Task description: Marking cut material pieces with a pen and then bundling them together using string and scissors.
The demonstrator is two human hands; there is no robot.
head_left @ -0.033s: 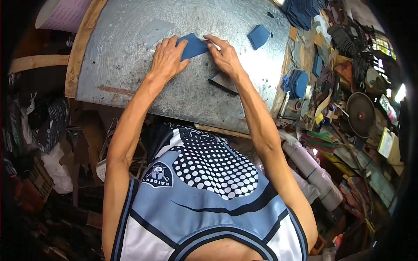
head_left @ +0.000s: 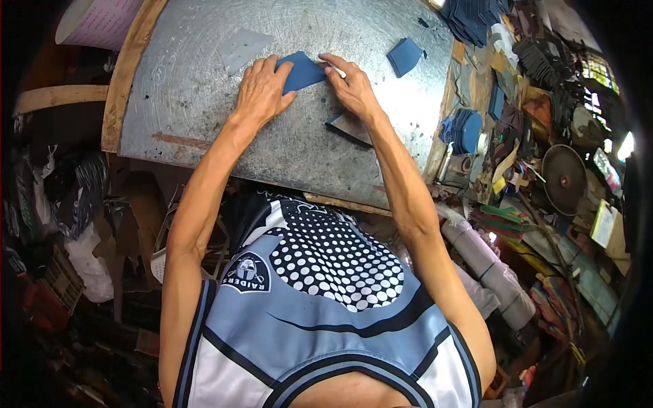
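On the grey metal tabletop (head_left: 204, 115) lies a dark blue flat piece of material (head_left: 303, 73) with angled edges. My left hand (head_left: 261, 92) rests flat over the piece's left side, fingers and thumb spread, pressing on it. At its right edge, my right hand (head_left: 352, 90) is closed around a slim white pen-like tool (head_left: 337, 71); its tip is too small to make out. Beyond my left hand is a pale grey angular flat piece (head_left: 245, 50). A dark-edged curved scrap (head_left: 348, 129) lies beneath my right wrist, partly covered by the forearm.
A small stack of blue pieces (head_left: 405, 57) sits right of my hands. More blue stacks (head_left: 466, 130) crowd the table's right side, near a round dark fan-like disc (head_left: 564, 180). A wooden strip (head_left: 126, 75) edges the table's left. Wrapped rolls (head_left: 490, 268) lie below right.
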